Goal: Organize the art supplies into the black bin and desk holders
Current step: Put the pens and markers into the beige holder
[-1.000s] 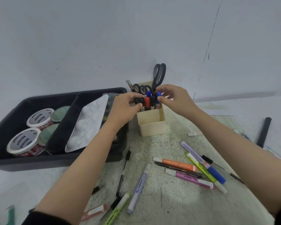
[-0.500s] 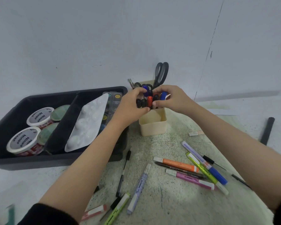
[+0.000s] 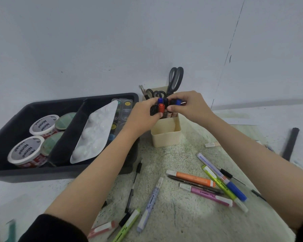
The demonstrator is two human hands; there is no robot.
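A bunch of markers [image 3: 162, 107] with red, blue and black caps stands in the cream desk holder [image 3: 166, 135]. My left hand [image 3: 143, 117] grips the bunch from the left, and my right hand [image 3: 191, 107] pinches it from the right at the caps. Behind it a second cream holder [image 3: 162, 89] keeps two pairs of scissors [image 3: 175, 81]. The black bin [image 3: 63, 173] on the left contains tape rolls [image 3: 26, 151], a white palette [image 3: 94, 131] and a paint set [image 3: 124, 109].
Loose on the speckled mat [image 3: 182, 215] lie an orange highlighter [image 3: 191, 178], a pink one [image 3: 206, 193], a yellow-green one [image 3: 222, 186], a blue marker [image 3: 222, 177], a lilac pen [image 3: 150, 203] and black pens [image 3: 133, 186]. A black stick [image 3: 290, 142] lies far right.
Both hands have closed in on the markers and gathered them into a tight bunch over the front holder.
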